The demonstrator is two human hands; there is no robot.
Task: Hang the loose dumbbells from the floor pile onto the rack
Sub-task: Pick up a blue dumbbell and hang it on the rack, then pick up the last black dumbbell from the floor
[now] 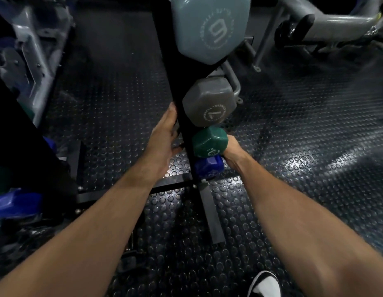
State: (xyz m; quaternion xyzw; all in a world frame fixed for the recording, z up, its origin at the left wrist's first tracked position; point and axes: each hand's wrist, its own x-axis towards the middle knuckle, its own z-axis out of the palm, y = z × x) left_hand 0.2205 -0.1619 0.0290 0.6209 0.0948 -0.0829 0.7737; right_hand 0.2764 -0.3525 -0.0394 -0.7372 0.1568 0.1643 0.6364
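Observation:
A black upright rack (182,116) runs down the middle of the view. On its right side sit a pale blue dumbbell (209,28) marked 9, a grey dumbbell (209,106) marked 7, a green dumbbell (208,142) and a blue dumbbell (208,167) at the bottom. My right hand (233,151) is wrapped around the green dumbbell's handle behind its hexagonal head. My left hand (164,136) rests flat against the rack's left edge, fingers on the post.
The rack's black base bars (130,189) lie across the studded rubber floor (293,146). Blue dumbbells (17,202) lie at the left edge. A grey machine frame (30,50) stands at the far left and a grey bench frame (325,24) at top right. My shoe (264,284) shows at the bottom.

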